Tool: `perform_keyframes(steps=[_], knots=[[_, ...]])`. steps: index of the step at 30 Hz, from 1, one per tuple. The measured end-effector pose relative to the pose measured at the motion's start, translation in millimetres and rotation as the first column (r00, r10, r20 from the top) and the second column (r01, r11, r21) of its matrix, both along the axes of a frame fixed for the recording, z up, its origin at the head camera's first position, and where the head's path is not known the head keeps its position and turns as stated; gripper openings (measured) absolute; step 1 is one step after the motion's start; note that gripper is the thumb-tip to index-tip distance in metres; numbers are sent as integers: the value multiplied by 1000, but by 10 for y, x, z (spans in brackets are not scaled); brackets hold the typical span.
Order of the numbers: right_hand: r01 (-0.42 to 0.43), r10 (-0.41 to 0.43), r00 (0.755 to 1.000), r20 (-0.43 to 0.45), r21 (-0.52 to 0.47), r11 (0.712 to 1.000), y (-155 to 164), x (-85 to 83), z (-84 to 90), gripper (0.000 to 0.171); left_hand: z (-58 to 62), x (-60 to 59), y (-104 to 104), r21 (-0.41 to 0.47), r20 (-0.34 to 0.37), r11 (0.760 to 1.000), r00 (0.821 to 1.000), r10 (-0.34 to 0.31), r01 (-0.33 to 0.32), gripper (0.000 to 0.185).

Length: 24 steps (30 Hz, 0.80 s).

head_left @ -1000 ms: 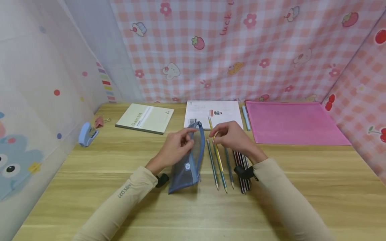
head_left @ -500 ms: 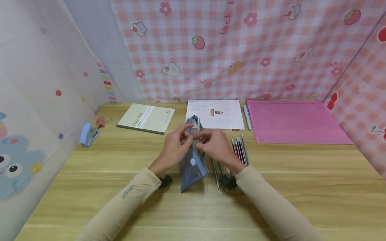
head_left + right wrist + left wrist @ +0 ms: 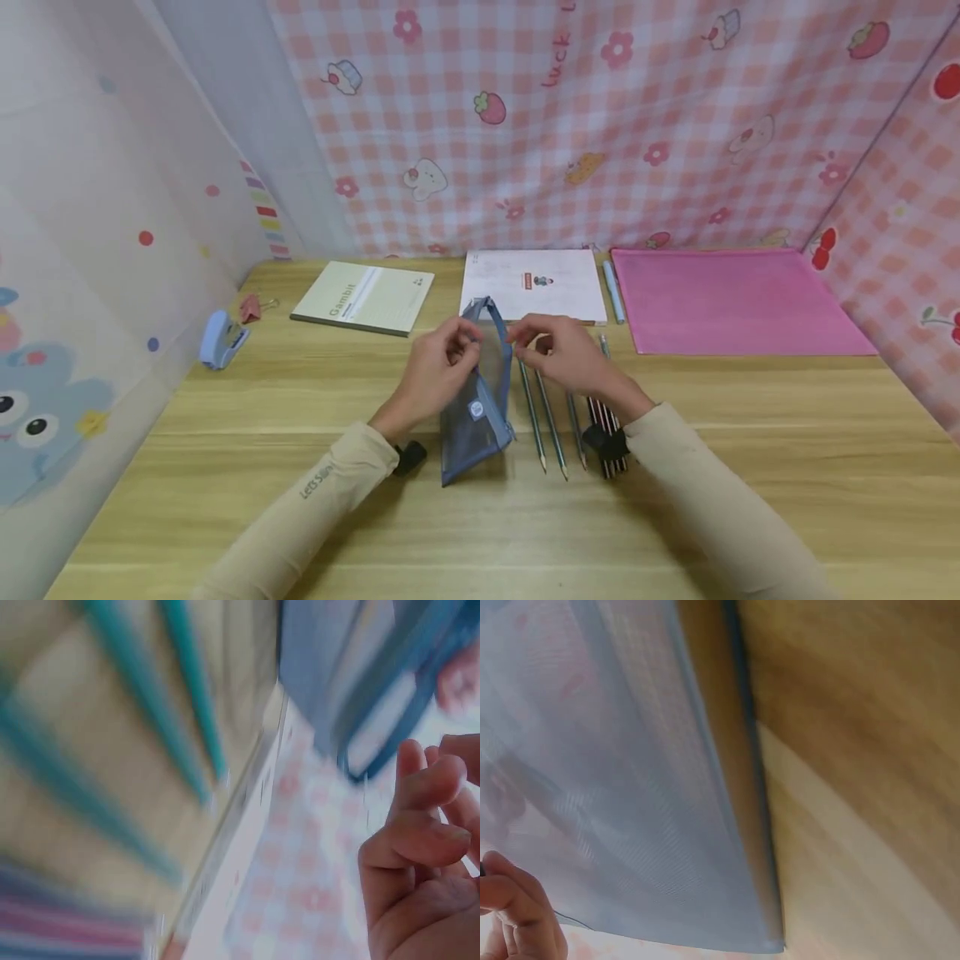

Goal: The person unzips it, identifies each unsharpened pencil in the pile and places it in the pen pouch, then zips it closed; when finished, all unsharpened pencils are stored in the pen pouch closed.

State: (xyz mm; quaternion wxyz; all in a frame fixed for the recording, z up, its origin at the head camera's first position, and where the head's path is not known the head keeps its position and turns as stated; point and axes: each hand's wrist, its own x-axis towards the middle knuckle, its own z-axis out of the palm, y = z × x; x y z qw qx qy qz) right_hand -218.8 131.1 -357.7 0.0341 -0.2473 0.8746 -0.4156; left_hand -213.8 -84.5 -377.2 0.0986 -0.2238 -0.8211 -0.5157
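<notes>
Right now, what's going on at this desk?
A person sits at a wooden desk with a blue mesh pencil case stood on end. The left hand grips the case near its open top. The right hand hangs beside the opening, fingers loosely curled, with nothing visibly in it. Pencils lie in a row on the desk under that hand. A notebook, a white booklet and a pink folder lie along the back.

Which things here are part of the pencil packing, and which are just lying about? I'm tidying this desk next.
In use: blue mesh pencil case, held up by the left hand; loose pencils beside it, under the right hand.

Lying about: notebook, white booklet, pink pouch, blue stapler, binder clip.
</notes>
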Motion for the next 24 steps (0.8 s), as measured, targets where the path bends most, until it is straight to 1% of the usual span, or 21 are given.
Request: perform_keyframes(steps=[2, 4, 7, 10, 12, 15, 20, 24], knots=[[14, -13, 1000, -27, 43, 999, 176, 1, 20, 16, 5, -6, -9, -15, 6, 1000, 1000, 2, -2, 13], [-5, 10, 999, -40, 129, 992, 350, 6, 34, 15, 10, -11, -16, -23, 12, 1000, 1000, 3, -3, 13], [-61, 64, 998, -4, 259, 964, 576, 43, 26, 16, 9, -14, -22, -27, 20, 1000, 1000, 4, -3, 14], [-98, 87, 995, 49, 320, 942, 715, 88, -23, 14, 10, -11, -27, -22, 27, 1000, 1000, 7, -6, 13], [-104, 83, 994, 77, 337, 936, 767, 118, -71, 11, 5, -12, -31, -20, 31, 1000, 999, 12, -11, 12], [-116, 90, 992, 93, 343, 932, 807, 162, -144, 10, 0, -19, -30, -26, 33, 1000, 999, 8, -7, 11], [-129, 111, 991, 74, 328, 936, 801, 176, -246, 12, -11, -33, -18, -28, 27, 1000, 1000, -9, 10, 11], [-129, 106, 991, 85, 348, 929, 764, 172, -278, 9, -18, -34, -16, -30, 26, 999, 999, -20, 21, 11]])
